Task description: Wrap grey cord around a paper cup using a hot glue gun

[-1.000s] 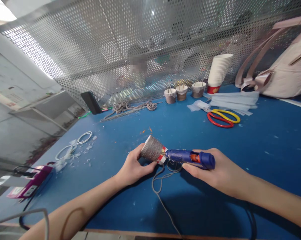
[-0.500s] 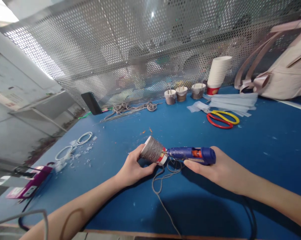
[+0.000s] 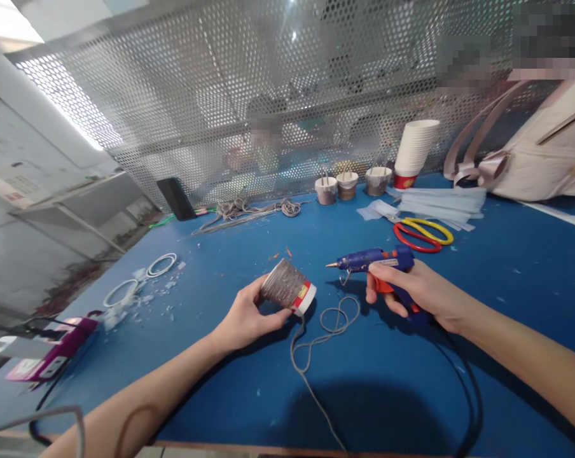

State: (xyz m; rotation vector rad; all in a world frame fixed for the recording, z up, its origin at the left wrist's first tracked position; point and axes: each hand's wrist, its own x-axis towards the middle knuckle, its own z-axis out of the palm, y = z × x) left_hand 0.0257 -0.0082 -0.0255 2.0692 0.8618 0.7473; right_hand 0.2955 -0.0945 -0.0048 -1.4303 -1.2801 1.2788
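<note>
A paper cup [image 3: 285,284], tipped on its side, is held by my left hand [image 3: 249,318], fingers behind it and thumb near its base. Grey cord wraps most of its wall; a red and white band at the base end shows bare. From the cup a loose grey cord [image 3: 308,362] trails in loops over the blue table [image 3: 211,381] to the front edge. My right hand [image 3: 411,286] grips a blue hot glue gun [image 3: 364,259] with an orange trigger. Its metal nozzle points left and is apart from the cup.
Red-and-yellow scissors [image 3: 423,234] lie by translucent glue sticks [image 3: 440,205]. Behind stand stacked paper cups [image 3: 417,149] and several wrapped cups [image 3: 347,186]. Grey cord bundles [image 3: 240,208], a phone [image 3: 175,198], white rings [image 3: 161,264] and a purple power strip [image 3: 61,350] are leftward. A bag [image 3: 545,140] sits at back right.
The glue gun has moved right and upward, away from the cup, and turned so its handle and trigger show. The cup has shifted slightly left in my left hand.
</note>
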